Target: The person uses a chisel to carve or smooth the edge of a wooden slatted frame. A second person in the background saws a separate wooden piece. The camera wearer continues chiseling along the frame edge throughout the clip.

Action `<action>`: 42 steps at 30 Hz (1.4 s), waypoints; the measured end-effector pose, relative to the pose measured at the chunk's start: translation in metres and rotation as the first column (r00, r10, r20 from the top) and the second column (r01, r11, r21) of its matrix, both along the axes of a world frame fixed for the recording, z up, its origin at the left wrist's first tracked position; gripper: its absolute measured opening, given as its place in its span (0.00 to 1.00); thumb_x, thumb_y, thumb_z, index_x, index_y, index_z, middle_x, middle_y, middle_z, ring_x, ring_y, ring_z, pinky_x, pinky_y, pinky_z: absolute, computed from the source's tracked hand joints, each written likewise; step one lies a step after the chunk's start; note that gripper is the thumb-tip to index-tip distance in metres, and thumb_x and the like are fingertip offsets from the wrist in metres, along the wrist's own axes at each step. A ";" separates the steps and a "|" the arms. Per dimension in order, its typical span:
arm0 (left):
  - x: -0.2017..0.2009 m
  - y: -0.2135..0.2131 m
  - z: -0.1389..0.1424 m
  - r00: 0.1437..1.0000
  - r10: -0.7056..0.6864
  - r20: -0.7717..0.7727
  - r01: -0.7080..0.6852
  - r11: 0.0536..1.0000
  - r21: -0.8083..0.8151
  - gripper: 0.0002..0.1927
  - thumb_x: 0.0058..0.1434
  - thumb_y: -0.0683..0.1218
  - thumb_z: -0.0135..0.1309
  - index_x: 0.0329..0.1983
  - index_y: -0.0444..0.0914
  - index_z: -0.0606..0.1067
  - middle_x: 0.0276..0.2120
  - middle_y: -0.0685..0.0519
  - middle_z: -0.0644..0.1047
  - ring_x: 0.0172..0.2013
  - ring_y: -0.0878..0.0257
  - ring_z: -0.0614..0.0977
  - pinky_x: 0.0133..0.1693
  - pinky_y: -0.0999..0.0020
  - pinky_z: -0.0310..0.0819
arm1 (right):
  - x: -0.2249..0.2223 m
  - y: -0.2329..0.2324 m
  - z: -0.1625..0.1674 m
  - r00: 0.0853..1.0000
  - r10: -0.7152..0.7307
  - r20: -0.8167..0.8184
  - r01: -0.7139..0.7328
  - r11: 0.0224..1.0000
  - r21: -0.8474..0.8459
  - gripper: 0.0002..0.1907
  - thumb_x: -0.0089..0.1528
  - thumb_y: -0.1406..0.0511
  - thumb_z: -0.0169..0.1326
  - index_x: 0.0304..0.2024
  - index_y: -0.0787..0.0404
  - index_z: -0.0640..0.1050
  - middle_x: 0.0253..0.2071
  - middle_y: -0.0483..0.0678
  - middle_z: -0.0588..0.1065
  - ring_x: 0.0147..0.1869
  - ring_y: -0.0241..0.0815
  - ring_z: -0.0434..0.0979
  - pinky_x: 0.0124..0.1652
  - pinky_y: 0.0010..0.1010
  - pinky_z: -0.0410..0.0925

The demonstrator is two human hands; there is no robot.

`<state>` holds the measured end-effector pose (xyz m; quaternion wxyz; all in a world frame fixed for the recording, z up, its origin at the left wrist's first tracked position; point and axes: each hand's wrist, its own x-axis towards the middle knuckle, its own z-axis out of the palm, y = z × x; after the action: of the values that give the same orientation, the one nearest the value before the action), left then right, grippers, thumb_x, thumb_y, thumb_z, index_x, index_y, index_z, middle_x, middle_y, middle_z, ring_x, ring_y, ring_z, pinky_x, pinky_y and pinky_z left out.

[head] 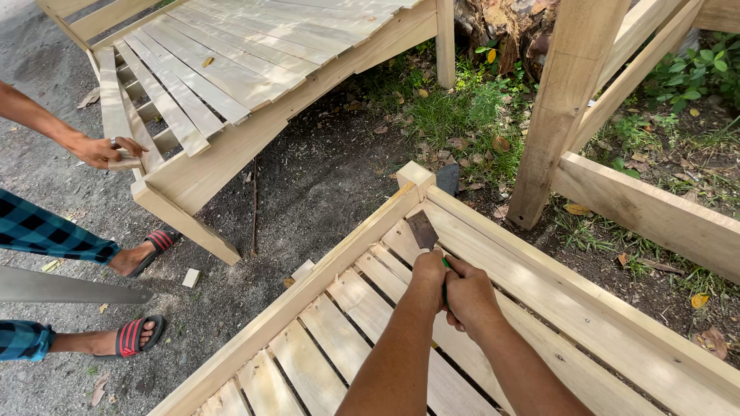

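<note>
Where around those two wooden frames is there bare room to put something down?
Bare dirt lies between the far slatted frame and the near frame. The near frame's lower slats are free too. It is crowded where both hands, left and right, grip the scraper, and by the other person's sandalled feet.

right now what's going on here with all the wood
A person leans over a slatted wooden frame, both hands wrapped round the green handle of a flat-bladed tool. The left hand and right hand press its blade against the slats near the frame's far corner. Another person in blue checked shorts and red sandals stands to the left, one hand resting on the edge of a second slatted frame, with a saw blade beside their legs. The ground is dirt and grass.
</note>
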<state>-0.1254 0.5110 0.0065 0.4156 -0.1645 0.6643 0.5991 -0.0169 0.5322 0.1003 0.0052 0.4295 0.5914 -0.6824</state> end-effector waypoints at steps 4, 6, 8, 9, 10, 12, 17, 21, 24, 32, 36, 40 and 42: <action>0.000 0.004 -0.005 0.998 0.045 0.047 -0.048 0.997 0.062 0.23 0.73 0.58 0.37 0.54 0.35 0.70 0.40 0.45 0.76 0.41 0.52 0.77 0.36 0.48 0.71 | -0.002 0.007 -0.004 0.999 0.044 0.021 -0.045 0.998 0.037 0.26 0.69 0.64 0.38 0.70 0.47 0.70 0.18 0.48 0.67 0.13 0.39 0.61 0.15 0.33 0.54; 0.001 0.005 -0.006 0.997 0.045 0.066 -0.047 0.998 0.037 0.22 0.73 0.58 0.38 0.54 0.36 0.69 0.40 0.45 0.75 0.41 0.52 0.77 0.36 0.49 0.70 | -0.003 0.009 -0.006 0.998 0.050 0.033 -0.051 0.998 0.037 0.26 0.69 0.64 0.38 0.71 0.46 0.69 0.18 0.48 0.67 0.13 0.39 0.61 0.15 0.33 0.54; 0.002 0.005 -0.008 0.996 0.051 0.068 -0.053 0.998 0.032 0.22 0.73 0.59 0.39 0.53 0.37 0.70 0.39 0.46 0.75 0.40 0.53 0.76 0.35 0.49 0.69 | -0.001 0.009 -0.009 0.998 0.057 0.026 -0.058 0.998 0.035 0.26 0.70 0.62 0.39 0.70 0.46 0.69 0.18 0.49 0.67 0.13 0.39 0.60 0.15 0.34 0.53; 0.003 0.006 -0.010 0.997 0.052 0.061 -0.055 0.998 0.038 0.23 0.72 0.59 0.39 0.53 0.36 0.71 0.39 0.47 0.75 0.39 0.53 0.76 0.35 0.49 0.69 | -0.001 0.009 -0.010 0.998 0.056 0.021 -0.057 0.998 0.034 0.25 0.70 0.62 0.39 0.70 0.45 0.69 0.17 0.49 0.67 0.12 0.39 0.59 0.15 0.34 0.53; 0.003 0.006 -0.011 0.997 0.056 0.057 -0.058 0.997 0.041 0.23 0.72 0.59 0.39 0.52 0.36 0.71 0.38 0.47 0.75 0.38 0.53 0.75 0.34 0.48 0.68 | -0.001 0.010 -0.012 0.998 0.061 0.022 -0.062 0.997 0.042 0.25 0.70 0.62 0.39 0.70 0.45 0.69 0.17 0.49 0.67 0.12 0.40 0.59 0.15 0.34 0.53; 0.003 0.008 -0.017 0.996 0.065 0.056 -0.066 0.998 0.019 0.23 0.72 0.59 0.40 0.51 0.36 0.71 0.37 0.47 0.74 0.37 0.53 0.74 0.34 0.48 0.67 | 0.000 0.012 -0.015 0.997 0.070 0.025 -0.071 0.996 0.056 0.26 0.69 0.63 0.39 0.69 0.44 0.70 0.17 0.48 0.66 0.11 0.40 0.59 0.14 0.35 0.54; 0.000 0.017 -0.038 0.994 0.097 0.053 -0.096 0.995 -0.022 0.23 0.71 0.59 0.43 0.51 0.35 0.72 0.36 0.48 0.74 0.35 0.54 0.75 0.34 0.49 0.69 | 0.002 0.017 -0.027 0.998 0.049 -0.028 -0.048 0.998 0.027 0.25 0.70 0.62 0.39 0.68 0.44 0.72 0.17 0.49 0.67 0.11 0.38 0.57 0.14 0.34 0.53; 0.005 0.018 -0.043 0.995 0.096 -0.008 -0.096 0.994 -0.044 0.24 0.70 0.57 0.44 0.52 0.32 0.73 0.36 0.46 0.78 0.35 0.52 0.78 0.34 0.51 0.72 | 0.005 0.017 -0.038 0.998 0.025 -0.054 -0.027 0.999 -0.025 0.24 0.70 0.63 0.40 0.67 0.44 0.74 0.17 0.48 0.66 0.12 0.37 0.56 0.13 0.33 0.52; 0.009 0.017 -0.030 0.994 0.103 0.026 -0.101 0.992 -0.071 0.22 0.71 0.57 0.43 0.52 0.34 0.72 0.36 0.47 0.77 0.35 0.53 0.77 0.35 0.49 0.71 | 0.006 0.020 -0.044 0.996 0.044 -0.080 -0.043 0.999 0.011 0.25 0.70 0.64 0.40 0.67 0.44 0.74 0.17 0.47 0.67 0.13 0.35 0.59 0.13 0.32 0.54; 0.011 -0.006 -0.006 0.995 0.066 0.076 -0.062 0.997 -0.052 0.22 0.72 0.58 0.40 0.47 0.35 0.72 0.33 0.47 0.74 0.31 0.53 0.74 0.32 0.50 0.67 | 0.011 -0.009 -0.023 0.994 0.072 0.088 -0.079 0.994 0.081 0.24 0.70 0.60 0.40 0.69 0.41 0.70 0.18 0.48 0.69 0.14 0.38 0.59 0.15 0.33 0.55; -0.012 -0.015 -0.026 0.993 -0.060 -0.107 0.042 0.986 -0.162 0.23 0.72 0.57 0.42 0.51 0.34 0.77 0.40 0.43 0.76 0.38 0.50 0.76 0.39 0.53 0.70 | 0.003 -0.016 -0.008 0.998 0.057 -0.034 -0.056 0.998 0.025 0.25 0.70 0.60 0.40 0.68 0.41 0.74 0.17 0.48 0.67 0.14 0.37 0.58 0.14 0.33 0.53; -0.035 0.019 -0.026 0.862 -0.385 -0.330 0.183 0.843 -0.505 0.26 0.72 0.56 0.43 0.56 0.31 0.78 0.53 0.37 0.78 0.50 0.45 0.80 0.50 0.55 0.74 | -0.012 0.008 0.001 0.999 0.046 0.029 -0.045 0.999 -0.030 0.25 0.70 0.60 0.38 0.69 0.39 0.70 0.17 0.49 0.68 0.14 0.40 0.60 0.15 0.34 0.53; -0.036 0.022 -0.023 0.868 -0.361 -0.340 0.163 0.855 -0.492 0.26 0.72 0.56 0.41 0.55 0.31 0.77 0.54 0.37 0.78 0.51 0.44 0.79 0.51 0.54 0.73 | -0.013 0.006 0.001 0.998 0.023 0.057 -0.021 0.999 -0.035 0.24 0.70 0.59 0.39 0.69 0.39 0.71 0.18 0.48 0.68 0.15 0.39 0.61 0.16 0.33 0.53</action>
<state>-0.1611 0.5327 -0.0167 0.2931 -0.0282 0.8737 0.3872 -0.0299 0.5378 0.1017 0.0373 0.4421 0.5839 -0.6798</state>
